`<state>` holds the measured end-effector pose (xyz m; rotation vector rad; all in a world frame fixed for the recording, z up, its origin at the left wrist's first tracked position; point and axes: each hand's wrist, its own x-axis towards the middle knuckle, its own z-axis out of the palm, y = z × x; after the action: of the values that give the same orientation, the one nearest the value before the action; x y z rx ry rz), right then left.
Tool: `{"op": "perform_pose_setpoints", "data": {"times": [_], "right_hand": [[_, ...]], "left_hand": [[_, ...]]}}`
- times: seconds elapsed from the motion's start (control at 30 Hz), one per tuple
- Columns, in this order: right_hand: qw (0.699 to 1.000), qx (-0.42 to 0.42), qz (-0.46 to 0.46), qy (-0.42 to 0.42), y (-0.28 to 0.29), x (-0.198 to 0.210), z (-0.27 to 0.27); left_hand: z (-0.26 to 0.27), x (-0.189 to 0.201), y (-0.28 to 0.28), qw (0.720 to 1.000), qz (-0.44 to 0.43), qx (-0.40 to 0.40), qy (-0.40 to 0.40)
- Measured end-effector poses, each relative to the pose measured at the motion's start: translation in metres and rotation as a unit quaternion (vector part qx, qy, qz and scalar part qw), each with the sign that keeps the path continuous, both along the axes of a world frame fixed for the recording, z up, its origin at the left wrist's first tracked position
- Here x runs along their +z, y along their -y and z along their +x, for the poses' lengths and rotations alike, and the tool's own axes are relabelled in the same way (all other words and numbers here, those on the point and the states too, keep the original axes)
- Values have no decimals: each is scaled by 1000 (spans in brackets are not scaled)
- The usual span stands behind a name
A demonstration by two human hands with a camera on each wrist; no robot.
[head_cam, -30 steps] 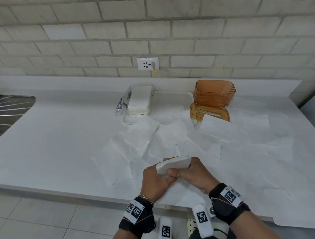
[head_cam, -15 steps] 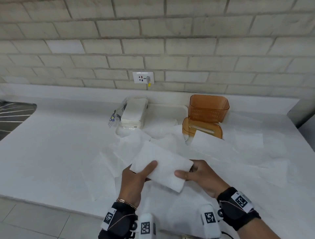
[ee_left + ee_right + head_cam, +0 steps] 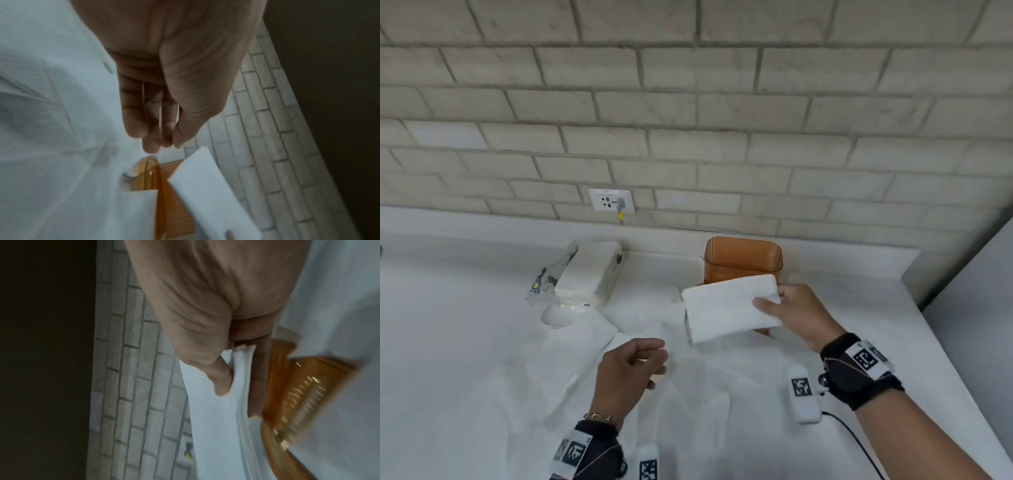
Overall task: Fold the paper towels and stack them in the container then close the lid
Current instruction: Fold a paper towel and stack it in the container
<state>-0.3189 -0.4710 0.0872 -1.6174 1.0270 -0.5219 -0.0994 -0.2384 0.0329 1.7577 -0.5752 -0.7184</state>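
white folded towel (image 3: 726,308) is now carried by the right hand (image 3: 796,315) alone, thumb on top, just in front of the orange container (image 3: 743,260); half a second ago both hands held it low over the counter (image 3: 465,342). left hand (image 3: 628,370) has let go and hangs loosely curled, empty. left wrist view: fingers (image 3: 133,113) relaxed, towel ahead. right wrist view: thumb and fingers pinch the towel. folding looks done; dropping it in comes next.

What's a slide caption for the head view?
Right hand carries a folded towel toward the open orange container; left hand empty over loose towels.
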Motion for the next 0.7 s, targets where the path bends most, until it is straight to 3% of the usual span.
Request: {"op": "perform_pose_setpoints", "data": {"times": [0.13, 0.27, 0.43, 0.6, 0.7], "right_hand": [[991, -103, -61, -51, 95, 4, 16], [983, -147, -38, -102, 154, -5, 45], [973, -105, -33, -204, 180, -27, 81], [962, -88, -41, -256, 182, -41, 107], [966, -60, 3, -253, 181, -46, 110]], "left_hand": [[13, -26, 10, 974, 102, 10, 201], [21, -47, 21, 944, 136, -4, 300], [34, -56, 36, 935, 159, 31, 314], [44, -66, 39, 937, 174, 52, 298], [44, -71, 38, 939, 171, 55, 292]]}}
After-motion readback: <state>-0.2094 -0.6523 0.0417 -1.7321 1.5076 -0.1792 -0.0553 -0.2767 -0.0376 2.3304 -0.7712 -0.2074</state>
